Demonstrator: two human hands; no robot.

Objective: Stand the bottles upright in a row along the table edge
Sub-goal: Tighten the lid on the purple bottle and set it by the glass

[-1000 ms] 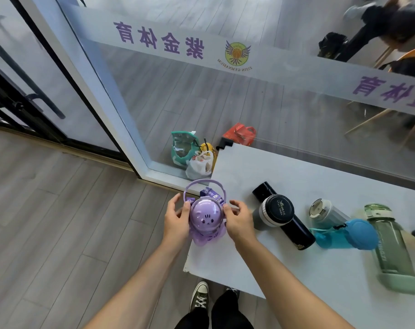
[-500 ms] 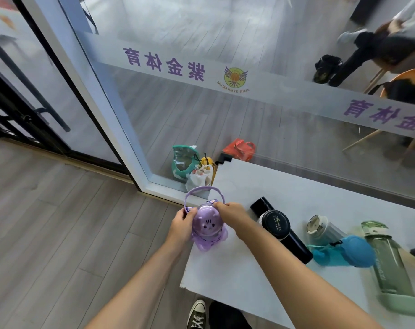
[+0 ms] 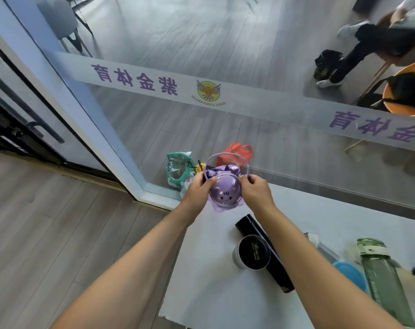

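Observation:
A purple bottle (image 3: 225,192) with a round lid, a small cartoon face and a hoop handle stands at the far left corner of the white table (image 3: 216,281). My left hand (image 3: 199,189) grips its left side and my right hand (image 3: 257,191) grips its right side. A black flask (image 3: 267,245) lies on its side further right, with a white cup with a black lid (image 3: 252,254) against it. A green bottle (image 3: 384,281) lies flat at the right, next to a blue bottle (image 3: 351,273) and a clear bottle (image 3: 322,245), both partly hidden by my right forearm.
The table's left edge drops to grey wood floor. Several bags (image 3: 180,168) sit on the floor by the glass wall (image 3: 201,91) behind the table, a red bag (image 3: 236,153) among them. Beyond the glass a seated person's legs (image 3: 358,48) and an orange chair (image 3: 405,91) show.
Both hands have carried the purple bottle away from me along the table's left edge to the far corner. The other bottles have not moved.

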